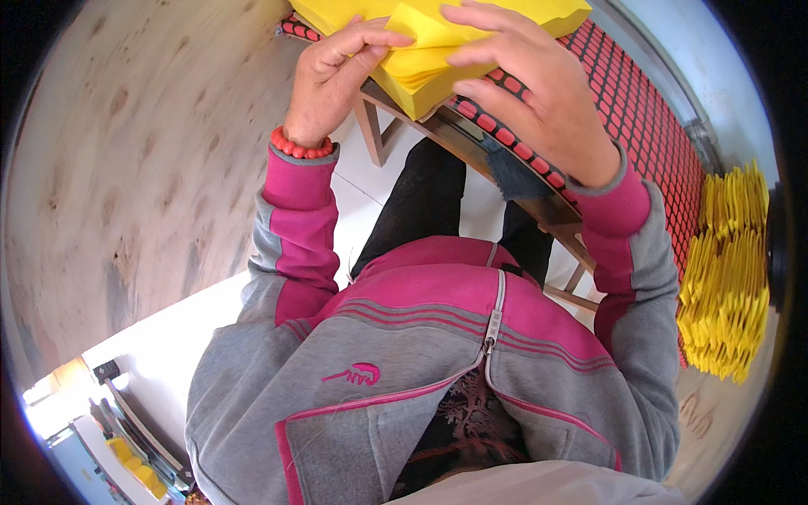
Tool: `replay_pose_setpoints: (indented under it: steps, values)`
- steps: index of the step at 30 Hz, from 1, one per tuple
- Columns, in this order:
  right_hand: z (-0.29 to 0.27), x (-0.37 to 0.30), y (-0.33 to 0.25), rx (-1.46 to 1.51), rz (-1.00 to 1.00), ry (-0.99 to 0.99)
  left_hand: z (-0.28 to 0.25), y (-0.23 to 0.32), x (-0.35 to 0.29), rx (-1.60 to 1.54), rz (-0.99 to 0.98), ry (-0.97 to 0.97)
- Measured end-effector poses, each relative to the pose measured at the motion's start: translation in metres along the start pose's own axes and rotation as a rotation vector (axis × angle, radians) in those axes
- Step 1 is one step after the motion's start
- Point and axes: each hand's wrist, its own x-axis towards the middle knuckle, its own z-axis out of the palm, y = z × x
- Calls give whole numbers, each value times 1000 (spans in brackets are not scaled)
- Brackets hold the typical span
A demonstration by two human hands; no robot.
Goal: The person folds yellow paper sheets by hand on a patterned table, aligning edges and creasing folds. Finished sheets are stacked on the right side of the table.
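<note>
A thick stack of yellow paper sheets (425, 88) lies at the near edge of the table, its top cut off by the picture's upper edge. My left hand (337, 76) pinches the lifted edge of a yellow paper sheet (421, 27) between thumb and fingers; a red bead bracelet circles that wrist. Over the right side of the stack, my right hand (539, 88) is open, its thumb and fingers spread apart. Its fingertips are close to the raised sheet, and I cannot tell whether they touch it.
A red and black patterned cloth (627, 109) covers the wooden-legged table. At its far right stand rows of folded yellow paper pieces (728, 278), packed upright. A pale wooden board (143, 168) fills the left side. My dark-trousered legs are below the table edge.
</note>
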Motion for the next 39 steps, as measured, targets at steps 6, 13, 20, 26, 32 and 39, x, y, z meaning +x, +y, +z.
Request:
replay_pose_setpoints:
  steps: [6, 13, 20, 26, 32, 39]
  values:
    - [25, 16, 17, 152, -13, -40, -4, -5, -4, -86, -86, -16]
    - [39, 7, 23, 351, 163, 23, -9, -18, -8, -141, -54, -24]
    - [41, 5, 21, 449, 246, 45, -13, -19, -7, -78, -46, -77]
    - [44, 3, 21, 465, 242, 57, -12, -16, -8, -142, -38, -45]
    - [44, 3, 22, 535, 256, 69, -10, -18, -8, -130, -42, -38]
    - [44, 1, 17, 476, 312, 144, -1, -26, -10, -138, -60, 110]
